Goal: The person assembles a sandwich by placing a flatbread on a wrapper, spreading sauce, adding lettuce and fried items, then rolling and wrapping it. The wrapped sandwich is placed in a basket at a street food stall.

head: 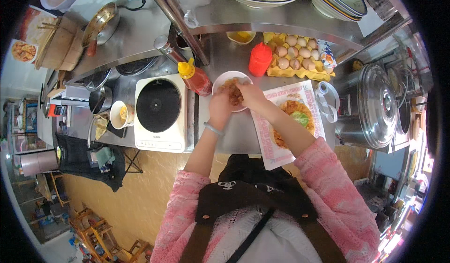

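My left hand point(220, 106) and my right hand point(254, 96) meet over a pale pinkish bowl point(217, 82) on the steel counter. Between them is reddish-brown food in pieces point(235, 93), probably meat, gripped by the fingers of both. The fingertips are partly hidden by the food and the hands themselves. Beneath my right forearm lies a sheet of printed paper point(264, 147). On it rests a flat golden-brown pancake point(293, 109) with a green lettuce leaf point(299, 119) on top. My forearm covers part of the pancake.
Left of the bowl are a yellow-capped sauce bottle point(197, 82) and an induction cooker point(160, 143). Behind stand a red squeeze bottle point(260, 60) and a yellow tray of eggs point(299, 72). A large lidded steel pot point(374, 105) is at right. A shelf point(225, 20) overhangs the back.
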A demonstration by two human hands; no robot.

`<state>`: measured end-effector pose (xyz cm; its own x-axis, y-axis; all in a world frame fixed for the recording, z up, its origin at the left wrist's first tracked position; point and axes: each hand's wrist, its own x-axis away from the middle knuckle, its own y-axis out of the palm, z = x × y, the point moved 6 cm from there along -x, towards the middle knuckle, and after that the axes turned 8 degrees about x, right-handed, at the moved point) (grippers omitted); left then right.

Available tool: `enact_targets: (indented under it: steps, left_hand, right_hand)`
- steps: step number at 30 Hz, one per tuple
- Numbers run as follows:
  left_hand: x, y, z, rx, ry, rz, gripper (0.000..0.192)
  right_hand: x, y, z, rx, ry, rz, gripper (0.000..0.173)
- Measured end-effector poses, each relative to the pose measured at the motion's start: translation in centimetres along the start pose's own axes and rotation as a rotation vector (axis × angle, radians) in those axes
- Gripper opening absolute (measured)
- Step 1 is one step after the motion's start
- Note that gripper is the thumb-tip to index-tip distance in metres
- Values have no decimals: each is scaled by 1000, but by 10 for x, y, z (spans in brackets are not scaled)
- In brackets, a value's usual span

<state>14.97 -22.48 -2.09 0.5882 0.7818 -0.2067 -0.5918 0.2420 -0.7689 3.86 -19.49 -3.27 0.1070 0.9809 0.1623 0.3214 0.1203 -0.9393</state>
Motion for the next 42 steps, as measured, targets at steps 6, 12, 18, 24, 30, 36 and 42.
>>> enact_targets:
  steps: [6, 12, 18, 24, 30, 36, 42]
  left_hand:
    - [-11, 28, -10, -343, -67, -218, 26]
    - [-16, 31, -12, -194, -19, -266, 26]
    - [-14, 30, -20, -15, -33, -317, 54]
    - [-14, 25, -20, 62, 10, -303, 55]
    - [-12, 36, -17, -14, -21, -377, 52]
    - [-14, 46, -10, -156, 71, -411, 50]
    - [-18, 45, 0, -190, 149, -516, 47]
  right_hand:
    - [-14, 23, -1, 189, 16, -27, 29]
    - [-17, 25, 0, 147, 112, -62, 28]
    - [-23, 33, 13, -180, 155, -34, 37]
    - [-21, 27, 15, -235, 79, 45, 65]
    - [14, -23, 34, -494, -103, 196, 42]
    - [141, -60, 100, -537, 141, 179, 35]
    - [209, -24, 128, -153, 302, -104, 39]
